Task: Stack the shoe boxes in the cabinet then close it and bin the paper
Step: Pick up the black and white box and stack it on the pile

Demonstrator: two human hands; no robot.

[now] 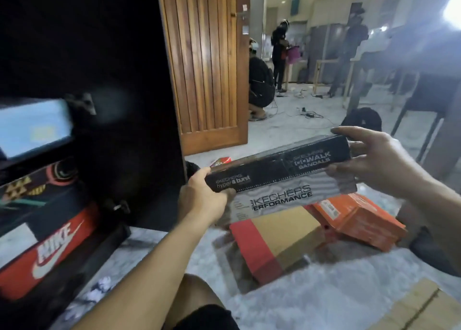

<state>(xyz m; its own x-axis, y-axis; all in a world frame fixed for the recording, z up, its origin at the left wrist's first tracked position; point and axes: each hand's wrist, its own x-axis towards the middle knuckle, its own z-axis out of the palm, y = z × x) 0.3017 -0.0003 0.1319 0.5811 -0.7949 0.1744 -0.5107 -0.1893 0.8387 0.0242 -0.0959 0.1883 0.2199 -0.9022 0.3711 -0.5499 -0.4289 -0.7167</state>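
Observation:
I hold a black and grey Skechers shoe box (282,180) in the air, level, with my left hand (202,195) on its left end and my right hand (379,160) on its right end. To the left stands the black cabinet with its door (129,80) swung open. Inside it lie a red Nike box (50,250), a dark patterned box (37,190) above it, and a pale blue box (32,127) on top. Crumpled white paper (99,289) lies on the floor by the cabinet's foot.
On the floor under the held box lie a brown and red box (274,242) and an orange box (359,217). A brown cardboard box (424,309) sits at the bottom right. A wooden door (207,62) stands behind. People (259,80) and cables occupy the far room.

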